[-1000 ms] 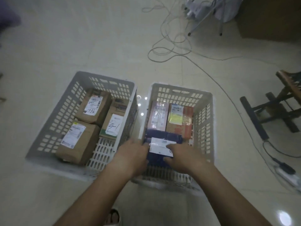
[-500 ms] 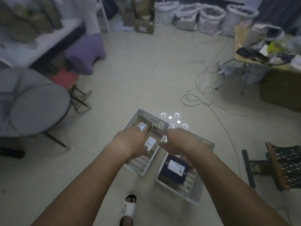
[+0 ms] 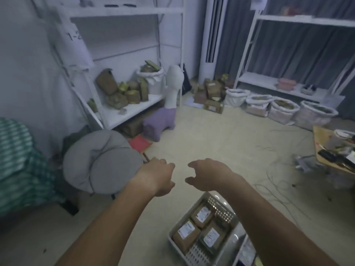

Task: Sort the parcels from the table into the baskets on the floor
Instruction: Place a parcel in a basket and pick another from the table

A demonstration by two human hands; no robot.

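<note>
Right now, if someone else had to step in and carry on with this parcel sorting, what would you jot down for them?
Left hand: raised, fingers loosely curled, holds nothing.
Right hand: same, nothing in its grip.
Basket on the floor below the right arm holds three brown parcels. A second basket beside it is mostly cut off; its contents cannot be told.
Done: at least those three parcels are sorted.
Left: fetch the next parcel. The parcel table is not clearly in view, so how many remain is unknown.
</note>
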